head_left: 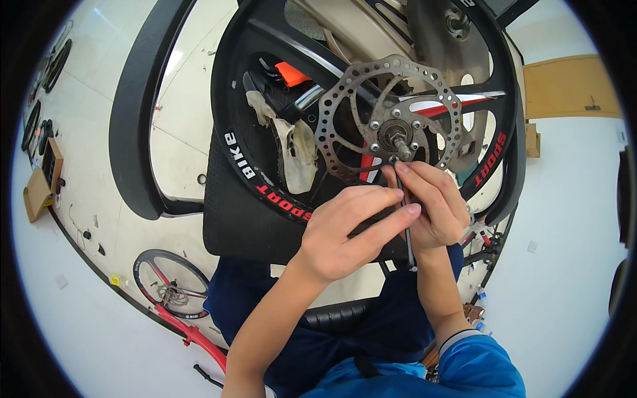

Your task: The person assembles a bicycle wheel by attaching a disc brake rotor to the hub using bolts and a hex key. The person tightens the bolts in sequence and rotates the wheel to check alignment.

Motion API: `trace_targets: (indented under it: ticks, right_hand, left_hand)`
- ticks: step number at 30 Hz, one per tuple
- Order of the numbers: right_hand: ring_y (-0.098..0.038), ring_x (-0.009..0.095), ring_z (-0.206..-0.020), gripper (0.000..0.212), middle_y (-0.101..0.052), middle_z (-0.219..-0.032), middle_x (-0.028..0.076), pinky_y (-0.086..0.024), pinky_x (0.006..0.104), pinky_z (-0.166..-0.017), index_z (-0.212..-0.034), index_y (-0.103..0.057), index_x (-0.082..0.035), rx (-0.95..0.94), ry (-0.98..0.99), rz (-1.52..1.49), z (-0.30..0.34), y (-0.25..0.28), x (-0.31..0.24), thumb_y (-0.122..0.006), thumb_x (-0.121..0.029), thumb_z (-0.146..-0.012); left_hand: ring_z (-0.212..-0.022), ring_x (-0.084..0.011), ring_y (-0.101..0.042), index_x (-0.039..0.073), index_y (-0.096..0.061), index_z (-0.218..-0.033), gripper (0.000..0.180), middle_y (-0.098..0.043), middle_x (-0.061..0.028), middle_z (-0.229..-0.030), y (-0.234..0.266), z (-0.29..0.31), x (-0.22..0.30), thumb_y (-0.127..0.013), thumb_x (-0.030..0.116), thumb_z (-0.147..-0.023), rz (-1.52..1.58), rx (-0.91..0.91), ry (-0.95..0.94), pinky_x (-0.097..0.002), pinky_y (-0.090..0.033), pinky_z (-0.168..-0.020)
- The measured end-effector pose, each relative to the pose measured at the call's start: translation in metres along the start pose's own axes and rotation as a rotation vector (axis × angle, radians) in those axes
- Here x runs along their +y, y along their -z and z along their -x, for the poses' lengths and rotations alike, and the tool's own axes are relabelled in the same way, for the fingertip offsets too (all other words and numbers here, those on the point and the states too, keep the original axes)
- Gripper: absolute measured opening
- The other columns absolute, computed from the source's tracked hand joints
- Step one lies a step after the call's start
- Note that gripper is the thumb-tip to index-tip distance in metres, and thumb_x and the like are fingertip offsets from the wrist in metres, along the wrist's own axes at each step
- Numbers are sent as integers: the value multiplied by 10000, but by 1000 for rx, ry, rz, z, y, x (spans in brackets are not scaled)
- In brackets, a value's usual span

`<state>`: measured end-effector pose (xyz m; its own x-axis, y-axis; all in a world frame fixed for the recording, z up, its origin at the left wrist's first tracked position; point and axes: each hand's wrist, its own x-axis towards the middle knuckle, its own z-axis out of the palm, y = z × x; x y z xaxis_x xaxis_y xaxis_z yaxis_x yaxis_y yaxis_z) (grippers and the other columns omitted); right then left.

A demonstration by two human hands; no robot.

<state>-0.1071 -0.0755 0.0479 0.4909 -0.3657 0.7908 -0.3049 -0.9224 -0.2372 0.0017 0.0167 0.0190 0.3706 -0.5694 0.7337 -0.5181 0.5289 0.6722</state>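
A black bicycle wheel (222, 113) with thick spokes and red and white lettering lies flat before me. On its hub sits a silver, perforated disc brake rotor (327, 126), with several bolts around a threaded axle (400, 142). My left hand (348, 229) pinches a long, thin metal hex key (408, 242) between thumb and fingers. Close to the rotor, the fingertips of my right hand (434, 202) close around the key's upper end, beside a bolt (393, 160) at the hub's near side. The fingers partly hide the key's tip.
Under the wheel is a black chair seat (232, 229), with a curved armrest (136, 113) at left. An orange-and-black tool (292, 74) and crumpled plastic wrapping (298, 156) lie inside the rim. Another wheel (171, 285) and a red bike frame (199, 337) are at lower left.
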Motion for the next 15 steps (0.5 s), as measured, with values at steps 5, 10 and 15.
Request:
trace_targets:
  ticks: [5,10,15]
  right_hand:
    - [-690,185,-663,290,-710,-854,96,-548,259,-538,-942,-739,8,-13,23,-27,2,-1,4,-876,-24,-688]
    - [-683,186,-662,308,-705,-863,93,-546,259,-544,-950,-736,6,-7,5,-21,-2,-2,2,-880,-20,-679]
    - [-688,205,-723,290,-704,-895,108,-562,282,-616,-950,-740,9,-101,-48,-29,-9,9,-4,-796,56,-669]
  left_hand:
    - [-852,-278,-715,-4,-745,-977,276,-716,-144,-1018,-2,0,-2,-790,-73,-713,-32,65,-43,-329,-608,-728]
    - [-813,-269,-731,-30,-732,-942,231,-740,-146,-930,-4,-9,0,-766,-107,-727,-21,131,-17,-324,-609,-713]
    - [-791,-264,-722,-41,-733,-960,280,-737,-160,-932,-6,-13,0,-768,-111,-692,14,184,29,-316,-597,-679]
